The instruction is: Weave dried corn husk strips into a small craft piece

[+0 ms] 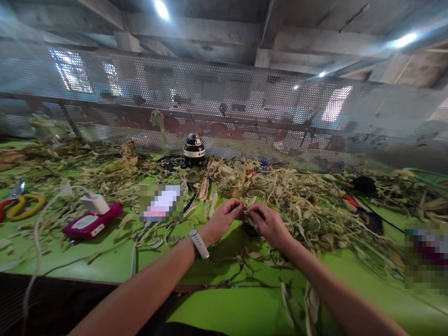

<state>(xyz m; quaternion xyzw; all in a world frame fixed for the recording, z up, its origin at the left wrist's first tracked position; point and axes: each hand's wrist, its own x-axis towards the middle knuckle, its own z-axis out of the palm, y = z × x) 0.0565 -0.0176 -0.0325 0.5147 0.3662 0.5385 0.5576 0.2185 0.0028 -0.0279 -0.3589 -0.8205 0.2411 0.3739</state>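
My left hand [222,221], with a pale wristband [199,243] on the wrist, is closed in a pinch over the green table [224,259]. Facing it almost fingertip to fingertip, my right hand [271,225] pinches too. Something tiny and pale shows between the fingertips, too small to name. Just below the right fingers lies a dark round object [249,229], partly hidden by them. Dry, yellowish leaf strips [287,196] are heaped behind and to the right of both hands.
A phone [163,203] with a cable lies left of my hands. Farther left are a magenta power strip [93,226] with a white charger [94,203] and yellow-handled scissors [26,206]. A black jar-shaped container [194,151] stands before a perforated metal screen [224,93].
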